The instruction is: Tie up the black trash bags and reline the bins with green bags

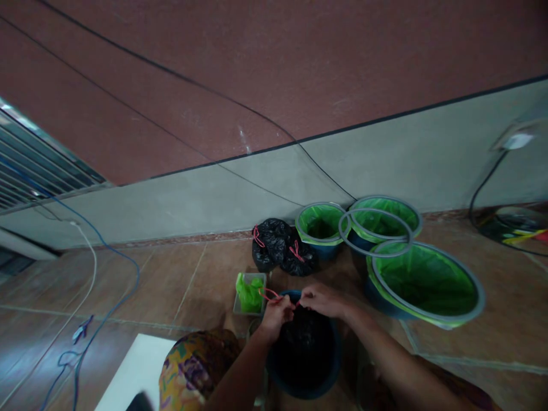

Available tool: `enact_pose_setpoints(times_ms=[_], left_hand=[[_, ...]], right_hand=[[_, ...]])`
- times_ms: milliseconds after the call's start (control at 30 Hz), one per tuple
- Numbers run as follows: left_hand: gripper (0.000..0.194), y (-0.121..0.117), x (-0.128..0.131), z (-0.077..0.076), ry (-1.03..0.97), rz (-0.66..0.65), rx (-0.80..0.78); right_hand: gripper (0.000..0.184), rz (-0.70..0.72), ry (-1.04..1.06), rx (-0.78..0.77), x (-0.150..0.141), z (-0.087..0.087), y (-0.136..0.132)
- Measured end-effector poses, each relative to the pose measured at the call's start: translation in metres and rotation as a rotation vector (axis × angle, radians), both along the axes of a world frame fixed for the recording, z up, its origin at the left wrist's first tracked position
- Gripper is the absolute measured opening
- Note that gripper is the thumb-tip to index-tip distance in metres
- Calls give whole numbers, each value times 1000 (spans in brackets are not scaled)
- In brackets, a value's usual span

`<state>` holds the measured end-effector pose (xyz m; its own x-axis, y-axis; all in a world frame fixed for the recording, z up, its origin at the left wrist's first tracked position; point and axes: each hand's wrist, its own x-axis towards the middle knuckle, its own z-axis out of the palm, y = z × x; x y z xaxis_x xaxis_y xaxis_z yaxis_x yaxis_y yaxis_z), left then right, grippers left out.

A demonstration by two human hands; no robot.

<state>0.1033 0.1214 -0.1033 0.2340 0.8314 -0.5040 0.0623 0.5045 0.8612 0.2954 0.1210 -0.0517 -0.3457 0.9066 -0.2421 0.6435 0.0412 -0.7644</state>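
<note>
A dark blue bin (336, 365) stands on the floor between my legs, with a black garbage bag (305, 331) in it. My left hand (277, 317) is closed on a red drawstring (269, 293), whose loop sticks out past its fingers to the left. Close beside it, over the bin's far rim, my right hand (322, 299) pinches another bit of the red string at the bag's top. The fingers partly hide where the string meets the bag.
Two tied black bags (274, 240) lie by the wall. A clear container (236, 305) holds green plastic bags (249, 294). Three green-lined bins (428, 277) stand to the right, a loose grey ring (342, 234) across them. A white board (137, 365) and a blue cable (132, 285) are on the left.
</note>
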Motion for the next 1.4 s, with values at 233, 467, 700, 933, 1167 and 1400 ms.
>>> enact_pose_setpoints(times_ms=[233, 467, 700, 933, 1167, 1400], left_hand=[[18, 4, 2, -6, 83, -426, 307], [26, 1, -5, -19, 297, -412, 381], [42, 0, -8, -23, 207, -396, 398], [35, -7, 0, -14, 65, -177, 276], [31, -7, 5, -1, -94, 107, -126], [6, 2, 4, -8, 198, -131, 342]], right_hand=[[26, 72, 353, -85, -13, -4, -3], [41, -376, 475, -131, -17, -25, 5], [41, -28, 176, -108, -29, -36, -14], [24, -38, 34, -25, -26, -31, -9], [21, -43, -21, -43, -15, -19, -5], [18, -55, -180, -85, -14, -31, -7]])
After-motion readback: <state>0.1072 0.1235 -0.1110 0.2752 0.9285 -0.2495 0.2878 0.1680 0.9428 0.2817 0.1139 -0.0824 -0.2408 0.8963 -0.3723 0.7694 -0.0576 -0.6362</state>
